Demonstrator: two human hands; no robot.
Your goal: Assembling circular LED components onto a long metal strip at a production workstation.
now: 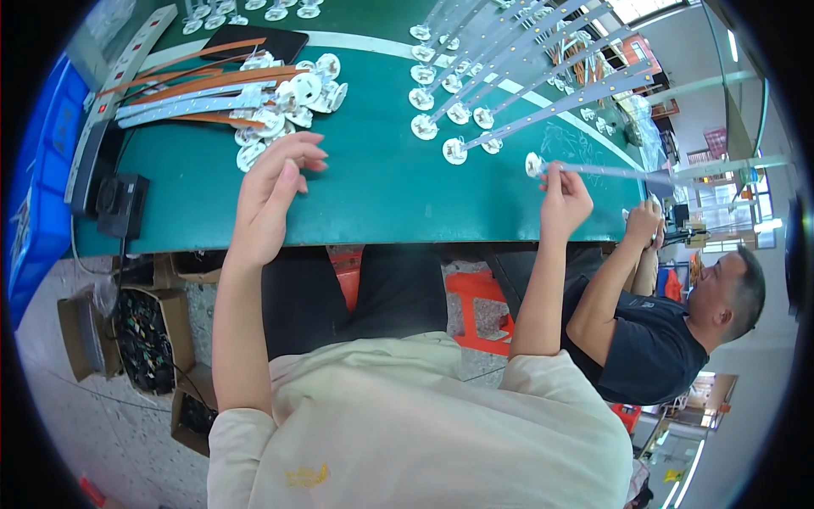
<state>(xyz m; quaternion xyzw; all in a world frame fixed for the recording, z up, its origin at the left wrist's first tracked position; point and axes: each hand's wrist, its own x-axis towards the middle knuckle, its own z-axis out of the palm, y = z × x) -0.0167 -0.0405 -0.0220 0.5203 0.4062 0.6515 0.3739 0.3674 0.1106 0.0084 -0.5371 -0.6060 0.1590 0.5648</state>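
Observation:
My right hand (565, 199) pinches an LED strip (610, 172) close to the white round base (533, 165) at its end. The strip is held out to the right above the green table (365, 199). My left hand (275, 182) is at the table's near edge on the left, fingers loosely curved and apart, with nothing in them. Just beyond it lies a heap of LED strips (191, 103) with white round bases (305, 89), some strips white and some orange-brown. More LED strips (526, 110) stand in rows on their bases, beyond and left of my right hand.
A power strip (127, 64) and a black adapter (121, 204) sit at the left edge, beside a blue bin (42, 178). Cardboard boxes (174, 327) stand on the floor. At the right, another person (644, 331) works at the same table. A red stool (475, 293) is underneath.

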